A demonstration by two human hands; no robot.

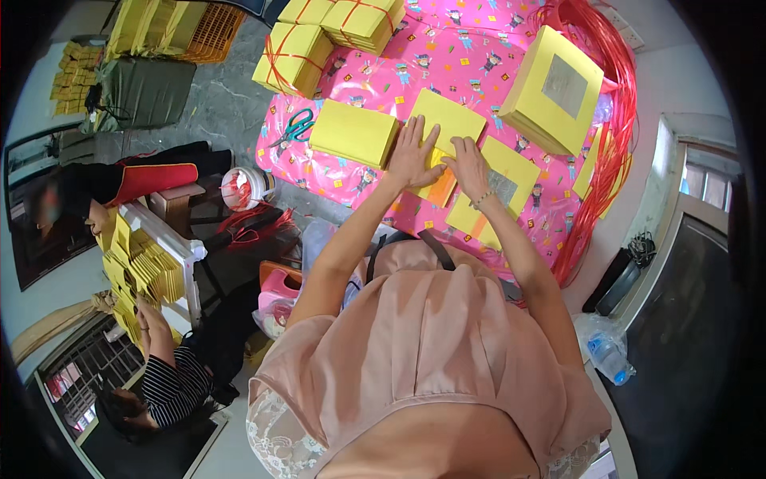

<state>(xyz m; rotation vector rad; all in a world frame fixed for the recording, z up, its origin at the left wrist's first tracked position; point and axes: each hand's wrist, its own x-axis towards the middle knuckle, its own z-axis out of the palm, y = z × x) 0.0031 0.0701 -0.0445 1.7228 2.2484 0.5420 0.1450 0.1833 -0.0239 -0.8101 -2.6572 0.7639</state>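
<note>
My left hand (413, 157) lies flat with fingers spread on yellow paper (453, 120) at the middle of the table. Close beside it, my right hand (469, 166) has its fingers bent and drawn together over the same paper; what they pinch, if anything, is hidden. An orange patch (440, 190) shows on the paper between my hands. To the left is a neat stack of yellow paper (353, 132). Partly under my right wrist lies a yellow piece with a silvery square (503, 185).
Teal-handled scissors (296, 128) lie left of the stack. Tied yellow bundles (294, 60) stand far left, a tall yellow stack (550, 92) at right, beside hanging red strings (610, 160). A pink printed cloth (371, 80) covers the table. Two people work at left around a white table (191, 254).
</note>
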